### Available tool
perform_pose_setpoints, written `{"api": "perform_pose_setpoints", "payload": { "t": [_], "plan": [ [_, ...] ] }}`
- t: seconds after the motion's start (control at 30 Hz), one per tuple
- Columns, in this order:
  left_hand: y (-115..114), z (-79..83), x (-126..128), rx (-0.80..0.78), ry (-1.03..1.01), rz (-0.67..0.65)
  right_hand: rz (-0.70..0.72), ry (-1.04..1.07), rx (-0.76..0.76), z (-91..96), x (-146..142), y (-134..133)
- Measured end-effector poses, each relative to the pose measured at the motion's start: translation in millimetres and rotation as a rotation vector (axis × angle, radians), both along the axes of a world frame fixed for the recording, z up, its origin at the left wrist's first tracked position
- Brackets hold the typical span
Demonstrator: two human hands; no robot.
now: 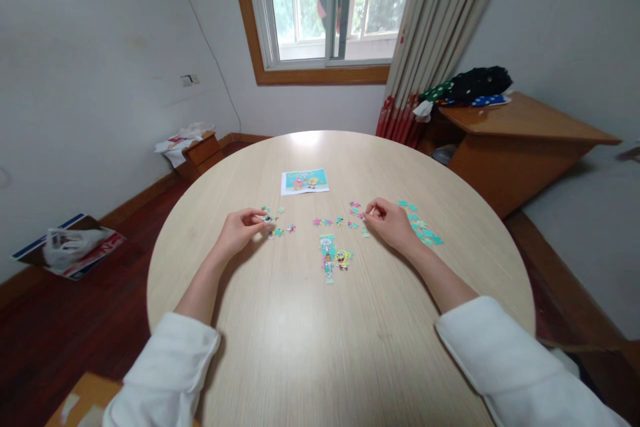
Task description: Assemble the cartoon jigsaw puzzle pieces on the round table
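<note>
A partly joined puzzle (327, 247) lies flat near the middle of the round tabletop (280, 347), and I take it as the centre of the clock. On its 3 o'clock side there is a yellow square figure (343, 257). At 10 o'clock is the left hand (237, 232); its fingers are bent over a small group of mixed pieces (279, 231), with the tips close together beside a dark and white piece. I cannot tell if they grip it or only touch it. At 2 o'clock is the right hand (393, 223), with curled fingers, just beside some pink pieces (355, 204); whether a piece is between these fingers, I cannot tell. Farther out, between 2 and 3 o'clock, many turquoise pieces (427, 235) lie together. A short row of loose pieces (327, 222) lies at 12 o'clock. Beyond, between 11 and 12 o'clock, rests a printed picture sheet (306, 181) showing cartoon figures on turquoise.
</note>
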State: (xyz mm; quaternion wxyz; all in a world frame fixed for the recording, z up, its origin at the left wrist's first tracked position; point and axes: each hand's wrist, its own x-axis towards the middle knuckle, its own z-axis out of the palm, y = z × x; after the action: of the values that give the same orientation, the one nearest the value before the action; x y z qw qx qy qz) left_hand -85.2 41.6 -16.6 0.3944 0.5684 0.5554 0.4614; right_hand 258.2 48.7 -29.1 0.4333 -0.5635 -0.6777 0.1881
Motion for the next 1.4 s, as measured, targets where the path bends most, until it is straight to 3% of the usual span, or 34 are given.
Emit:
{"api": "perform_pose_setpoints", "payload": {
  "t": [1.4],
  "plan": [
    [1.9, 0.5, -0.3, 0.099, 0.049, -0.01, 0.006, 0.031, 0.038, 2.7, -2.2, -0.3]
  ]
}}
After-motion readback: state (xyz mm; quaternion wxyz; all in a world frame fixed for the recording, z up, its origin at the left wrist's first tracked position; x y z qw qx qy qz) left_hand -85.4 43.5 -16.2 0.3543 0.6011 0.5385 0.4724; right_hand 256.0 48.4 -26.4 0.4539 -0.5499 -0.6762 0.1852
